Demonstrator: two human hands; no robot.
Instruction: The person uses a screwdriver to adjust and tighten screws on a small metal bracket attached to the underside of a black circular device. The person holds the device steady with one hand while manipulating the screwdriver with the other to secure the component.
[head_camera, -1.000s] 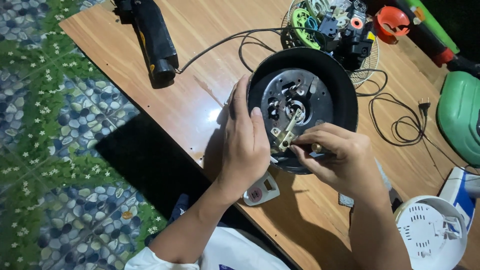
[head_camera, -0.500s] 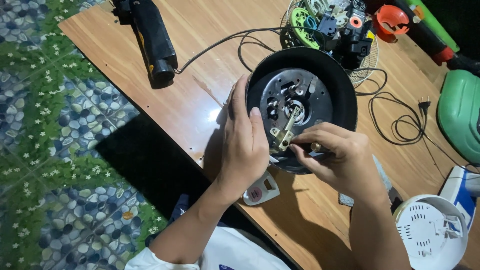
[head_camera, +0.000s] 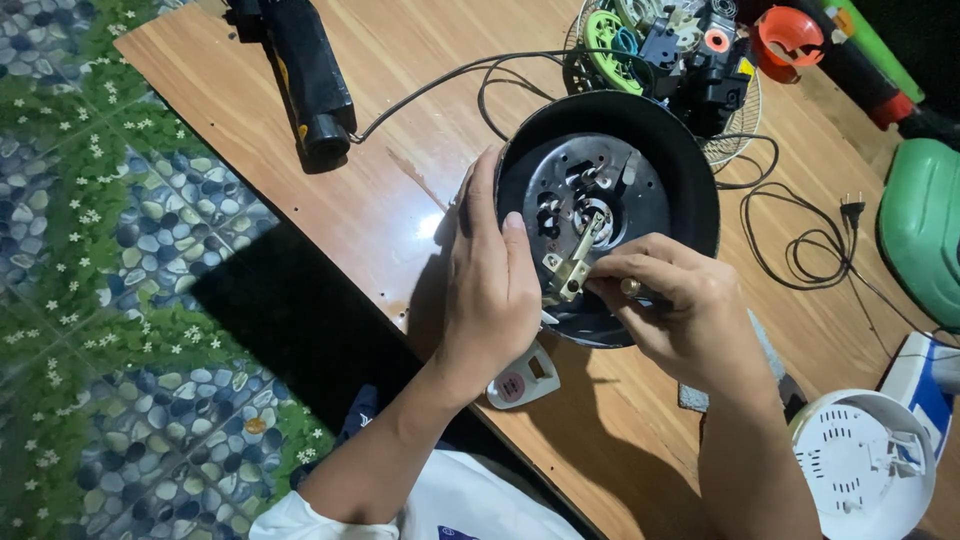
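Two hands on one black round appliance base (head_camera: 690, 190), upturned on wooden tabletop (head_camera: 420, 100), underside with metal plate (head_camera: 600, 200) facing up toward camera.

Left hand (head_camera: 495, 290): curled round near-left rim of base, thumb up along the edge, fingers laid over the lip. Steadying grip, half closed.

Right hand (head_camera: 680, 310): fingertips pinched together at the near edge of the plate, beside a small brass-coloured bracket (head_camera: 570, 275). Ring on one finger. Something thin seemingly between the fingertips; kind not discernible.

Bracket: long axis diagonal, from near-left up to far-right, far end pointing at plate centre. Base itself round, no long axis in plan; open underside up.

Judgement on doing the step well: keep base pinned against tabletop with left hand so no rotation; keep pinch low and close to bracket; work square to the fastening, not across wires (head_camera: 560, 185).

Nearby: black power tool (head_camera: 310, 70) far left, cord (head_camera: 800, 240) looped to right, white vented cover (head_camera: 860, 465) near right.
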